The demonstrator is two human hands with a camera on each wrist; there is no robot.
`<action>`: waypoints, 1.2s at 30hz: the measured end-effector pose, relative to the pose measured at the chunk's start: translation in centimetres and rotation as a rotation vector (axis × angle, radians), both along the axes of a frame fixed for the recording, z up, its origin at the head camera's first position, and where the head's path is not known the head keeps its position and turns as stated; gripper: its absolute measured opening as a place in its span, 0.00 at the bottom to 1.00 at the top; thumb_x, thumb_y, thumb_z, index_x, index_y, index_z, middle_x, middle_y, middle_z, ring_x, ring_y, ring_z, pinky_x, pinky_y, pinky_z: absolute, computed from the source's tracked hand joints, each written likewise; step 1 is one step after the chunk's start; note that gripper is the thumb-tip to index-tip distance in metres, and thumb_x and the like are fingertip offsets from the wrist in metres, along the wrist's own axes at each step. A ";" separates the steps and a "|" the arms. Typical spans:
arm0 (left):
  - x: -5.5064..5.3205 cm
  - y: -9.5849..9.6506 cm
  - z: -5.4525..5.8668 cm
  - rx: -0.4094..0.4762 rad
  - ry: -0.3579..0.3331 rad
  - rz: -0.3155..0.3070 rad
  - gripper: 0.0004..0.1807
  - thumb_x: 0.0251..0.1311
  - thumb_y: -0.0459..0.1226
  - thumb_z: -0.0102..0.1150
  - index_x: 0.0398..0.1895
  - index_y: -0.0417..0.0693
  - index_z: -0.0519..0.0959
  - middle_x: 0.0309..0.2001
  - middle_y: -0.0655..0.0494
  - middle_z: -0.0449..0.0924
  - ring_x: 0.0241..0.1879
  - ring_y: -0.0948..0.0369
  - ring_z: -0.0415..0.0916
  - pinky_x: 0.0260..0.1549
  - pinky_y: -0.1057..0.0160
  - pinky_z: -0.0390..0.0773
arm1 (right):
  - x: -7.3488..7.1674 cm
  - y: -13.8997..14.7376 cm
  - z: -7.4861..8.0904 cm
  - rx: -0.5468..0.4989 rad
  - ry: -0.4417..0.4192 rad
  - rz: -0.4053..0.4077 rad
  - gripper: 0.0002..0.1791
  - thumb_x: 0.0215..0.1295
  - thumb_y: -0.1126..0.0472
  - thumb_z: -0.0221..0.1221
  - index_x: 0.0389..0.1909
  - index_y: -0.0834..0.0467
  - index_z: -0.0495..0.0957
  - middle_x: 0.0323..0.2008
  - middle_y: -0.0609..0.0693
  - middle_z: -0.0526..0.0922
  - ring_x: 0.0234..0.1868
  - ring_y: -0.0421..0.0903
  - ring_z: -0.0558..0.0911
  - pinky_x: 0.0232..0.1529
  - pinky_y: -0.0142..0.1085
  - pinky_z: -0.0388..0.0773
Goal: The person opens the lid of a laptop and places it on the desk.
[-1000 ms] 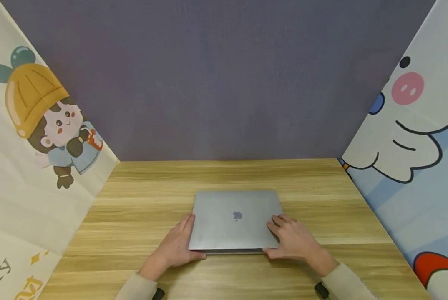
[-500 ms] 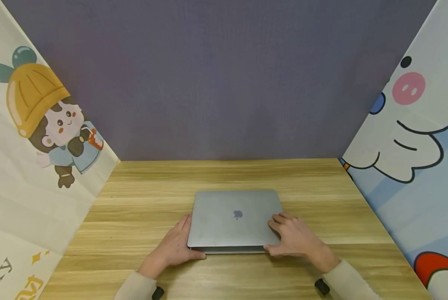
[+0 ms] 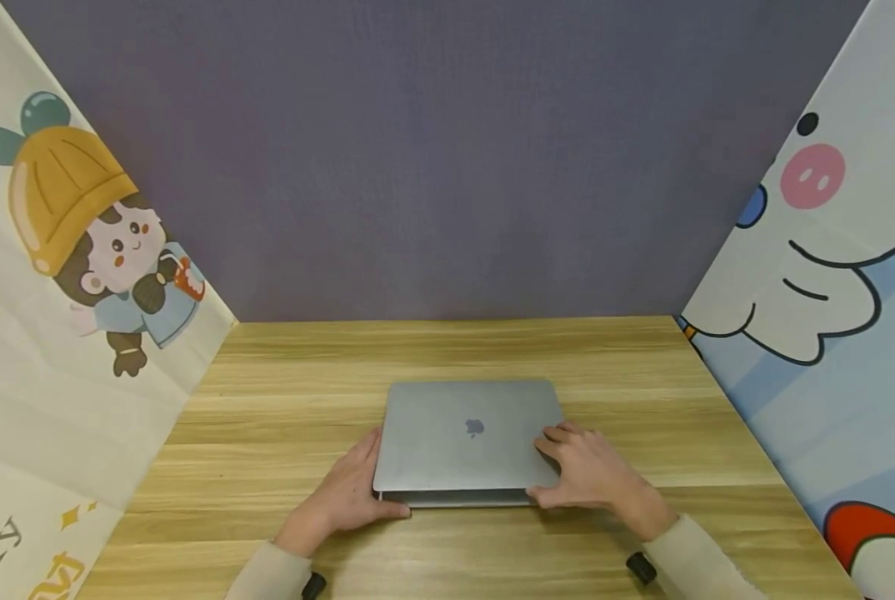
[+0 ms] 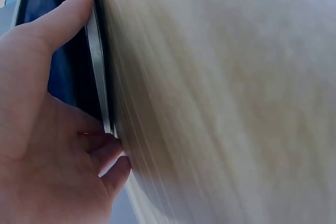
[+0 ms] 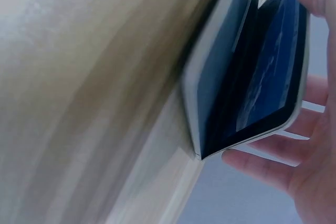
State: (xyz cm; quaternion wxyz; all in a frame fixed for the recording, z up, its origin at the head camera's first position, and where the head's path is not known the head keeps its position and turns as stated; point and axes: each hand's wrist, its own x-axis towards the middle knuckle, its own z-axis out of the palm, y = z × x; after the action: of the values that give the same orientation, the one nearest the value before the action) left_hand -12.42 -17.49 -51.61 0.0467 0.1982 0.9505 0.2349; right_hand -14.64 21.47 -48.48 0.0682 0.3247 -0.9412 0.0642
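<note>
At lower centre, the left hand (image 3: 345, 492) grips the laptop base (image 3: 458, 502), likely steadying it. The right hand (image 3: 590, 473) pinches the lid (image 3: 458, 454) ajar.

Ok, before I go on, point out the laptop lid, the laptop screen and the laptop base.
Laptop lid (image 3: 447, 442): head view, on its grey outer face.
Laptop screen (image 5: 270, 77): right wrist view, on its blue display area.
Laptop base (image 5: 214, 66): right wrist view, on its inner face.
</note>
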 end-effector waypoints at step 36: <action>-0.3 0.3 1.1 -0.111 -0.060 -0.019 0.62 0.51 0.66 0.69 0.80 0.41 0.54 0.75 0.36 0.60 0.72 0.39 0.58 0.67 0.37 0.63 | -2.5 0.3 3.8 -0.084 -0.090 -0.010 0.34 0.52 0.30 0.65 0.45 0.55 0.89 0.46 0.52 0.88 0.47 0.55 0.85 0.43 0.52 0.84</action>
State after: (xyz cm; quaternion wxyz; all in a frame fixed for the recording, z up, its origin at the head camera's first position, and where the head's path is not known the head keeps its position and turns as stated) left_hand -12.76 -17.16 -50.48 0.0886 0.1973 0.9582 0.1871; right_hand -17.10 21.79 -44.66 0.0395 0.3138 -0.9413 0.1179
